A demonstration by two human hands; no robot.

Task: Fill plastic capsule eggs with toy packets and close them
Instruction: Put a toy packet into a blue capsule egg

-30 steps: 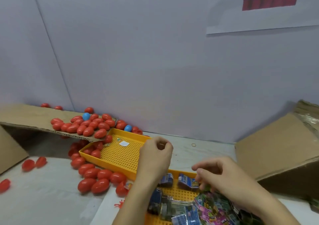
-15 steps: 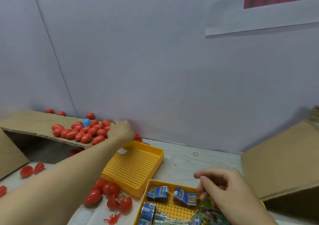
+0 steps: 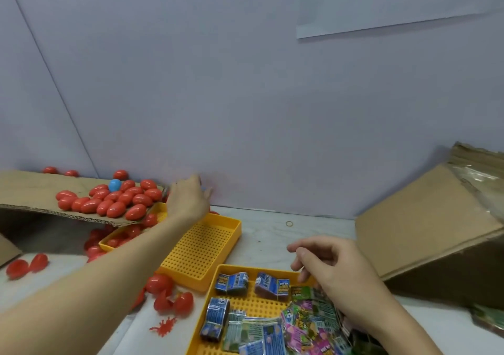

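Note:
My left hand [image 3: 188, 202] reaches to the back wall, just right of a heap of red capsule eggs [image 3: 109, 199] on a cardboard flap [image 3: 27, 191]. Its fingers are spread and blurred, and I see nothing held in them. One blue egg [image 3: 114, 185] lies in the heap. My right hand [image 3: 327, 267] hovers over the yellow tray [image 3: 242, 268] of toy packets with loosely curled fingers, holding nothing. Blue packets [image 3: 231, 282] and green and pink packets [image 3: 308, 324] fill that tray. More red eggs [image 3: 161, 283] lie on the table under my left forearm.
A second yellow perforated tray [image 3: 201, 248] lies between my arms, with a few red eggs at its far-left end. A red plastic bug [image 3: 163, 327] and a rubber band [image 3: 289, 223] lie on the table. A large cardboard box [image 3: 425, 226] stands at the right.
My left hand moved from above the perforated tray out to the egg heap by the wall. My right hand lifted slightly off the packets and its fingers loosened.

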